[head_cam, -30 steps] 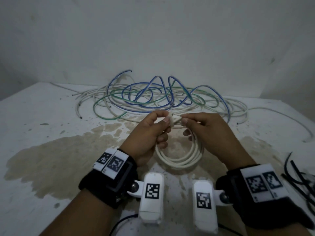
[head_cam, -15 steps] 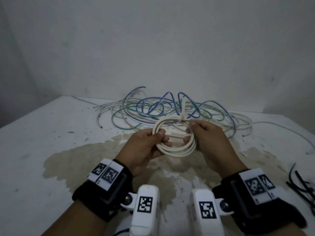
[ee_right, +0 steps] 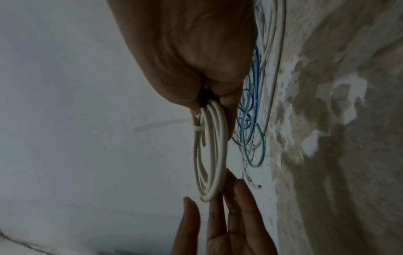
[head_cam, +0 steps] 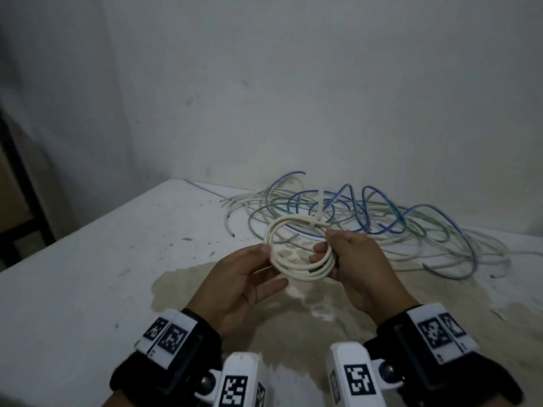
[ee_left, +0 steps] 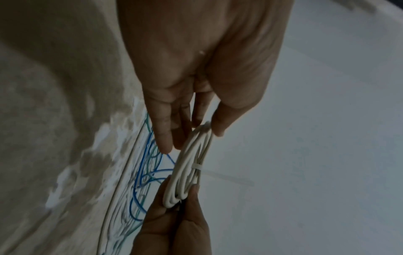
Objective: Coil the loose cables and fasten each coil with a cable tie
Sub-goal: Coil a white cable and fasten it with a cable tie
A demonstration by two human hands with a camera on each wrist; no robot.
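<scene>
A white cable coil hangs in the air between both hands, above the table. A pale cable tie is cinched round its far side, with the tail sticking up. My right hand grips the coil's right side, thumb on top and fingers through the loop. My left hand lies with straight fingers under the left side, the thumb just touching the rim. The left wrist view shows the coil edge-on with the tie. In the right wrist view my right hand pinches the coil beside the tie.
A tangle of loose blue, green and white cables lies at the back of the white table, close to the wall. A large brown stain spreads under my hands. The table's left edge drops off beside dark furniture.
The tied coil has been lifted from the table and turned flat towards me. My left hand has loosened from a curled grip to straight fingers. The right hand keeps its hold.
</scene>
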